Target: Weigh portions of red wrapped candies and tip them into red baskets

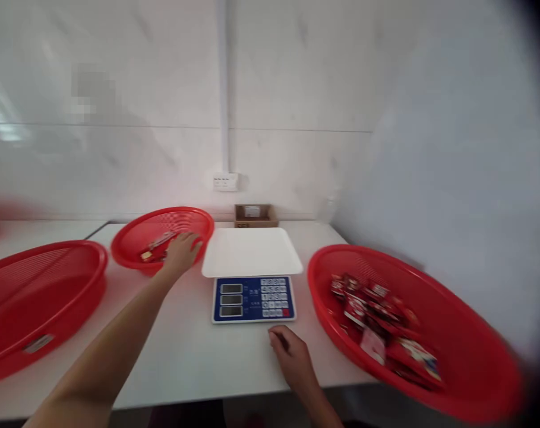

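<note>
My left hand (pixel 183 251) reaches over the rim of the back-left red basket (pixel 131 233), its fingers apart. Beneath and beside it lie several small red packets (pixel 161 240), partly hidden by the hand. My right hand (pixel 291 355) rests at the table's front, just below the scale's keypad, with its fingers curled in and nothing visible in them. Between my hands stands a digital scale (pixel 254 299) with a blue panel and a bare white weighing tray (pixel 252 252). The displays show no readable figures.
To the right, a large red basket (pixel 470 362) holds several red packets (pixel 381 315). Another red basket (pixel 42 291) sits at the left on the white table (pixel 185 356). Behind the scale is an open cardboard box (pixel 255 223), below a wall socket (pixel 226 182).
</note>
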